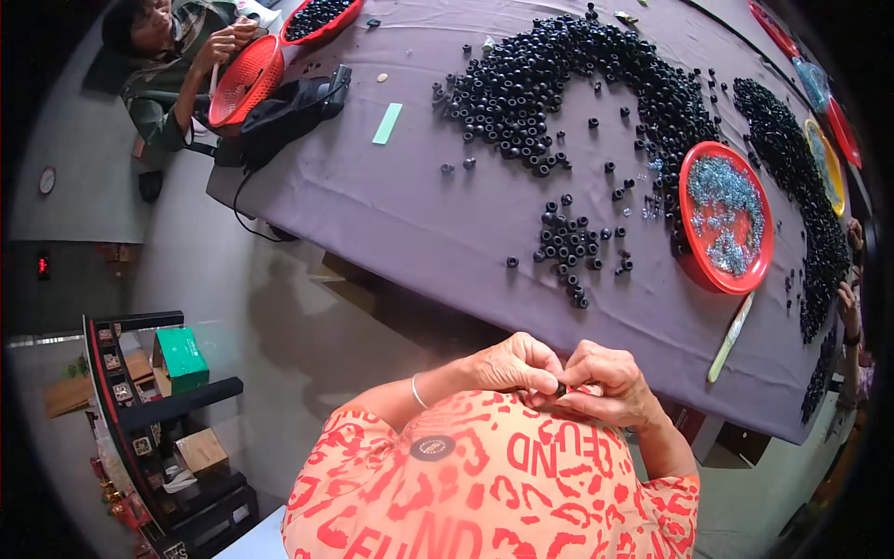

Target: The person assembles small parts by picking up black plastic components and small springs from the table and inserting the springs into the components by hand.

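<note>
My left hand [517, 363] and my right hand [605, 377] meet close to my body at the table's near edge. Both have their fingers pinched together around a small black ring-shaped piece [561, 390], mostly covered by the fingertips. Just beyond them, a small group of similar black pieces [568, 244] lies loose on the grey cloth. To the right of that group stands a red round tray [687, 228] with many tiny clear pieces [731, 200] in it. A pale green-handled tool [729, 340] lies beside the tray, its kind unclear.
Large heaps of black pieces [521, 102] spread over the far side of the grey-covered table [372, 214]. At the upper left a co-worker handles something over a red basket [250, 82], near a black bag [289, 121]. Another person's hand [848, 307] shows at the right rim.
</note>
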`<state>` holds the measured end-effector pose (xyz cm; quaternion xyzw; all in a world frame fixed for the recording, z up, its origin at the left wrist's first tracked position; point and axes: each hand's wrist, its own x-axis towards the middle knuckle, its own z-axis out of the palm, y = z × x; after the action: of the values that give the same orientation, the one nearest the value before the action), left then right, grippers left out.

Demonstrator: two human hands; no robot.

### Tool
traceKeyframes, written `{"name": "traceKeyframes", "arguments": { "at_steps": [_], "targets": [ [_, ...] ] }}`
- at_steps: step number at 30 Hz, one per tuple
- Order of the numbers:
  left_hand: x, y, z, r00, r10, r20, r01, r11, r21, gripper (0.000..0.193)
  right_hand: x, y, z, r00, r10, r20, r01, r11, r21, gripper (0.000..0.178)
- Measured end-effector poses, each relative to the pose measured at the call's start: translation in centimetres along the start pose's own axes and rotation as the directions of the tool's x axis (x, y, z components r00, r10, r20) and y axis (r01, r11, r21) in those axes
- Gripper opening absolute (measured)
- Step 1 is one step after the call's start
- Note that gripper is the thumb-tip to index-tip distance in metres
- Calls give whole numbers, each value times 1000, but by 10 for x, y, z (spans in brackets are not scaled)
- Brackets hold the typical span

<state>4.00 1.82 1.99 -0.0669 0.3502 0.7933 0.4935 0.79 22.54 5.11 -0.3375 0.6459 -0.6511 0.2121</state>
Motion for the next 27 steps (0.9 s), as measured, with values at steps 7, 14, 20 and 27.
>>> {"name": "traceKeyframes", "arguments": {
  "at_steps": [7,14,20,27],
  "targets": [
    [-1,12,0,999,45,2,-45,999,31,12,13,7,1,999,-48,-13,47,998,-45,20],
    [-3,95,-58,357,934,-10,-317,131,940,8,30,9,0,937,50,-345,-19,996,90,48],
    [29,154,-125,234,919,318,215,-368,905,16,27,28,-4,855,87,-511,-192,969,-156,8],
    [18,153,-142,309,891,334,281,-421,863,17,7,44,-49,707,-38,-706,-333,863,-379,4]
  ]
}}
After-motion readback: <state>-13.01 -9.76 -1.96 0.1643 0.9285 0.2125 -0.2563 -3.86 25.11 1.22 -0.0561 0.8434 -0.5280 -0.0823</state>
